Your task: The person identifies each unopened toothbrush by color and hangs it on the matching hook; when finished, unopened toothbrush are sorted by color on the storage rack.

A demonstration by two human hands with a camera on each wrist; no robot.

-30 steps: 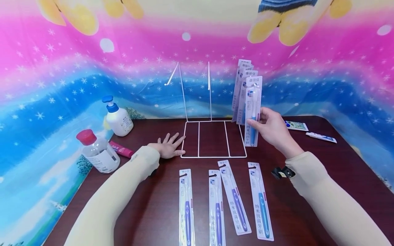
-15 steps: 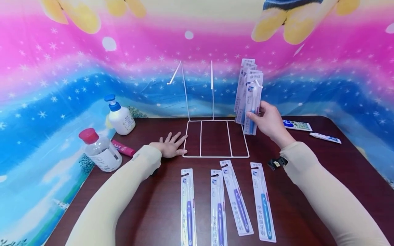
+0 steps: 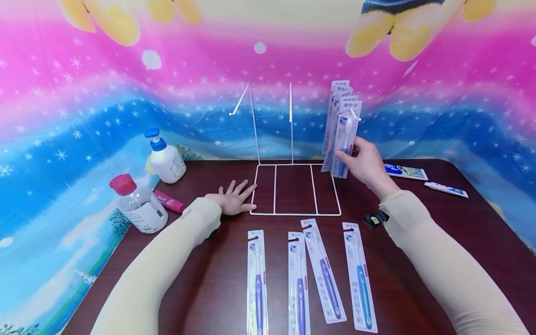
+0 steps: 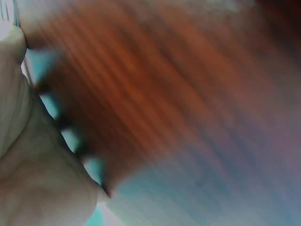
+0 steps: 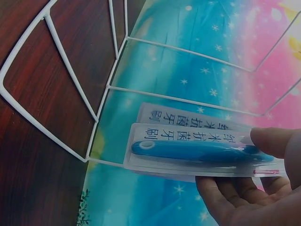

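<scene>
My right hand (image 3: 366,165) pinches a packaged toothbrush (image 3: 349,128) with a blue handle, thumb in front and fingers behind. Its card stands upright at the right hook of a white wire rack (image 3: 295,214), and the hook's tip sticks out in front near the card's top. Several more packs hang close behind it. The blue handle (image 5: 188,149) shows in the right wrist view, with another card behind. My left hand (image 3: 234,200) lies flat with fingers spread on the table, fingertips at the rack base's left edge. The left wrist view is blurred, showing part of the palm (image 4: 42,174).
Several packaged toothbrushes (image 3: 327,279) lie on the table (image 3: 201,288) in front of the rack. At left stand a pump bottle (image 3: 168,163) and a red-capped bottle (image 3: 144,211), with a pink tube (image 3: 169,201) beside them. Two toothpaste tubes (image 3: 405,171) lie at right.
My right hand has moved the blue toothbrush pack back along the right hook, nearer the hanging packs; the hook's tip now shows in front. The left hand stays put. The view shifted slightly.
</scene>
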